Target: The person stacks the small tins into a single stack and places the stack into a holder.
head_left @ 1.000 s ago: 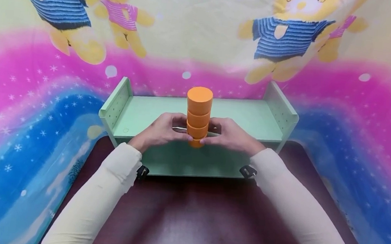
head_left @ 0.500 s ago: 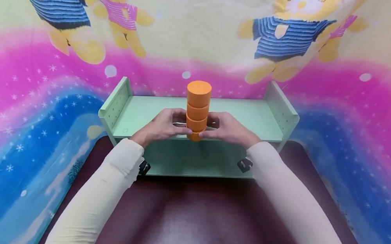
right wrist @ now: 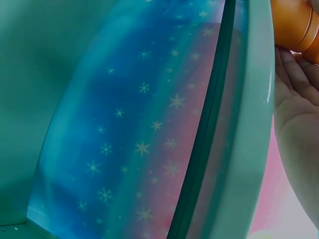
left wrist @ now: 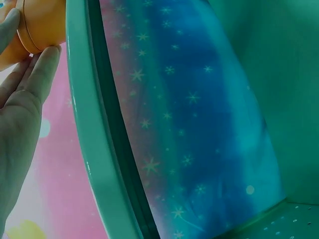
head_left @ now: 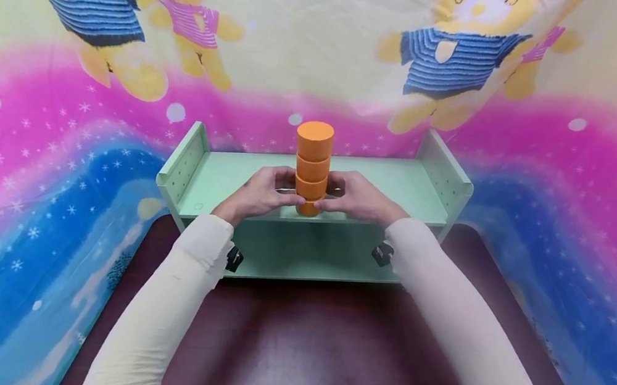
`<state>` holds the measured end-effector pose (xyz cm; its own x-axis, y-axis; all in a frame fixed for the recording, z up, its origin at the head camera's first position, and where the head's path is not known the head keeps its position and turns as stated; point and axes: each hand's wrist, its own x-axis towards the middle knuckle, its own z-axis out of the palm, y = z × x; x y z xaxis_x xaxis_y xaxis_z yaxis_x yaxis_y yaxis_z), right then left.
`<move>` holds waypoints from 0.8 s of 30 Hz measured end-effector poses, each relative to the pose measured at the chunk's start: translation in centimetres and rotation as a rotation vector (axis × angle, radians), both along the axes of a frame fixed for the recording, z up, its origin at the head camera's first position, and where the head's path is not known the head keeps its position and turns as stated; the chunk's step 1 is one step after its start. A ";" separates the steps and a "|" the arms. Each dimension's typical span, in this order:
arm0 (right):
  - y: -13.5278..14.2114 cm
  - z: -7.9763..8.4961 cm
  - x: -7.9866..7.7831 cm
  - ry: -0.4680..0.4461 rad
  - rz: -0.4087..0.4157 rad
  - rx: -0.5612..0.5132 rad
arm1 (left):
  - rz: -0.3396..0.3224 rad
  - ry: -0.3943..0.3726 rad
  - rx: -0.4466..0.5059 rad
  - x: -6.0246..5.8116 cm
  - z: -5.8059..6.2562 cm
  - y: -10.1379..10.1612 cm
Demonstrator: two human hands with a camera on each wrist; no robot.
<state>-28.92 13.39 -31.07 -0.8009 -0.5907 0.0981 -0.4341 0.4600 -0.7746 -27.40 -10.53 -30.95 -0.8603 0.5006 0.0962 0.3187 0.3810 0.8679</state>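
An upright stack of orange round cup-like pieces point(head_left: 314, 149) is held between both hands, in front of the top board of a light green shelf point(head_left: 232, 176). The left hand point(head_left: 260, 194) grips the stack's lower left side, thumb across the front. From the right, the right hand point(head_left: 360, 199) grips it the same way, the two thumb tips close together near the bottom piece. In the left wrist view, fingers point(left wrist: 42, 77) touch the orange stack point(left wrist: 47, 22) beyond the shelf's front edge point(left wrist: 82, 99). The right wrist view shows the right palm point(right wrist: 299, 119) below the stack point(right wrist: 289, 22).
The shelf has raised side panels point(head_left: 444, 168) with small holes and a lower level point(head_left: 302, 254) beneath the top board. It stands at the back of a dark reddish-brown table point(head_left: 293, 346). A curtain point(head_left: 311, 44) printed with bears and snowflakes surrounds the table.
Both hands have moved forward and upward in the head view with the orange stack, from over the lower level toward the shelf's top board. The grip looks the same.
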 end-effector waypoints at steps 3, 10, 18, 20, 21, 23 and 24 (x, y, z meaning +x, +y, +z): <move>0.0 0.0 -0.3 -0.005 -0.011 -0.001 | 0.010 -0.006 -0.005 -0.4 0.1 0.2; -0.1 0.0 -1.0 -0.008 -0.031 -0.004 | 0.029 -0.012 -0.012 -0.8 0.1 0.4; -0.2 0.2 -1.2 -0.006 -0.028 0.004 | 0.034 -0.010 0.005 -0.9 0.0 0.5; -0.2 0.2 -1.3 -0.010 -0.032 0.002 | 0.036 -0.010 0.010 -0.9 0.0 0.5; -0.2 0.2 -1.3 -0.011 -0.034 0.003 | 0.037 -0.010 0.012 -0.9 0.0 0.6; -0.3 0.2 -1.4 -0.013 -0.035 0.004 | 0.042 -0.010 0.011 -1.0 0.0 0.6; -0.3 0.2 -1.4 -0.012 -0.035 0.006 | 0.043 -0.010 0.009 -1.0 0.0 0.5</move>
